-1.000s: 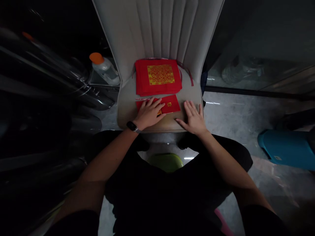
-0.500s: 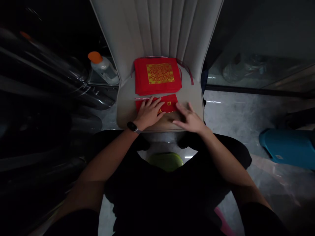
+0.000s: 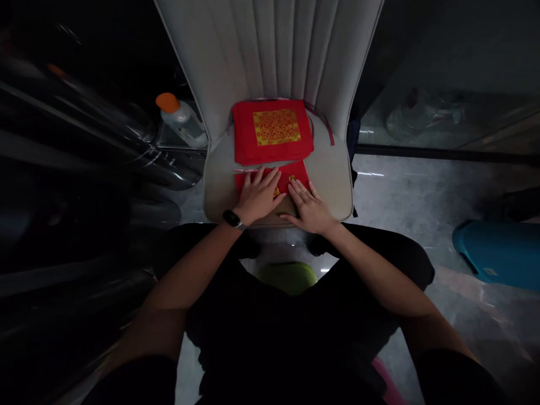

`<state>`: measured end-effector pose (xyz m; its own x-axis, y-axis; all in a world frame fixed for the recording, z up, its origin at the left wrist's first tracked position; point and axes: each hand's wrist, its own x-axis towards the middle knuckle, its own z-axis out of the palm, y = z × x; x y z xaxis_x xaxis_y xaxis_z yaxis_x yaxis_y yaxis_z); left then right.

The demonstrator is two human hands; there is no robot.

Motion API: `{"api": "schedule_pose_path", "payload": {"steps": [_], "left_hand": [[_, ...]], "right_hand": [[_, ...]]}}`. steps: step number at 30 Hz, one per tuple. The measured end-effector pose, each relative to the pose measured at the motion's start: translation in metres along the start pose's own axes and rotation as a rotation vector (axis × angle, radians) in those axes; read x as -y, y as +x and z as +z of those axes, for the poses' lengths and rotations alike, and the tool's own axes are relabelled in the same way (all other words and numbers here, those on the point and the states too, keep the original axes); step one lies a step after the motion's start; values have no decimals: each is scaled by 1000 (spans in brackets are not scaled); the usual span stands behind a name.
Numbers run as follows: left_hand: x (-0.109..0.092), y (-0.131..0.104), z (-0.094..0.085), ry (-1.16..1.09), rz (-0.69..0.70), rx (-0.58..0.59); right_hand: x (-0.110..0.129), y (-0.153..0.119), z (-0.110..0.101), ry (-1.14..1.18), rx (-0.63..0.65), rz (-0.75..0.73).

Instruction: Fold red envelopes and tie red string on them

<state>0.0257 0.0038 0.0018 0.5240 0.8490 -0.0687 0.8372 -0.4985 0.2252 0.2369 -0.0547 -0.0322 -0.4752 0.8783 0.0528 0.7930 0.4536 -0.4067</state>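
My left hand [image 3: 258, 198] lies flat, fingers spread, on the left part of a folded red bag [image 3: 298, 167] with small gold prints. Pressed on its right part is my right hand [image 3: 310, 209], fingers stretched out and thumb apart. Both hands cover much of the bag, which rests near the front of a grey chair seat [image 3: 337, 197]. Just behind it lies a stack of flat red bags [image 3: 243, 138], the top one with a large gold square pattern. Dark pinkish ribbons [image 3: 327, 126] trail from the stack's back edge.
The padded chair back [image 3: 274, 50] rises behind the stack. On the left stands a clear bottle [image 3: 185, 124] with an orange cap, near dark shiny cylinders [image 3: 139, 146]. A blue bin-like object [image 3: 498, 253] is at right, and a green object [image 3: 287, 277] sits below the seat.
My right hand has moved left from the seat's right side onto the folded bag and now lies flat there. The left hand stays on the bag. The view has shifted slightly.
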Motion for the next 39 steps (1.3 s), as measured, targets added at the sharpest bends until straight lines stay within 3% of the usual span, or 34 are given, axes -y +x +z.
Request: {"api": "schedule_pose_path", "payload": {"steps": [4, 9, 12, 17, 20, 25, 30, 35, 39], "left_hand": [[-4, 0, -3, -11, -24, 21], [-6, 0, -5, -24, -36, 51], [-5, -1, -1, -31, -34, 13], [6, -5, 5, -43, -41, -47], [15, -10, 2, -53, -12, -47], [21, -24, -7, -89, -16, -74], [49, -33, -11, -225, -133, -108], [96, -40, -25, -626, -113, 31], [95, -44, -35, -591, -100, -41]], "right_hand": [[4, -3, -1, -37, -31, 114], [5, 15, -30, -5, 22, 242], [-4, 33, -44, 49, -27, 406], [-17, 61, -37, 186, -4, 514], [-12, 67, -39, 220, 37, 526], [34, 57, -48, 54, -136, 437], [80, 58, -25, -43, -147, 182], [88, 63, 4, -11, -92, -55], [88, 61, 10, -43, -27, -120]]}}
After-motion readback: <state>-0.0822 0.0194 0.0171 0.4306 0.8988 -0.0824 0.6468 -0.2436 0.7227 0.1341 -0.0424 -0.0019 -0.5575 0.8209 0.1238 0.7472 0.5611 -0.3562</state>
